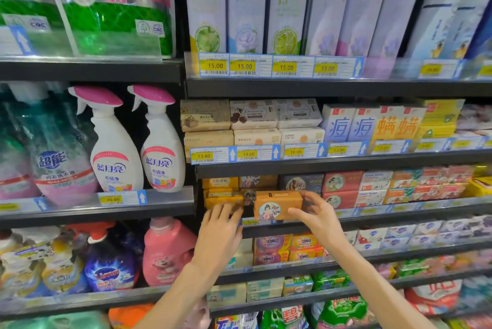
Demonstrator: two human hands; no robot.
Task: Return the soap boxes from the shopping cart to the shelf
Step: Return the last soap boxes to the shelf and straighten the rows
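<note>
Soap box: the orange soap box (278, 204) sits at the front lip of the soap shelf (372, 218), beside matching orange packs (223, 199) on its left.
Right hand: the right hand (316, 215) pinches the box's right end, thumb on the front face and fingers over the top.
Left hand: the left hand (221, 224) has straight fingers resting on the orange packs, gripping nothing.
Handling: likely light, stiff card with slick print; best held by the short ends.
Hidden: the shopping cart is out of view; whether the box is fully set down is probably not decidable here.
</note>
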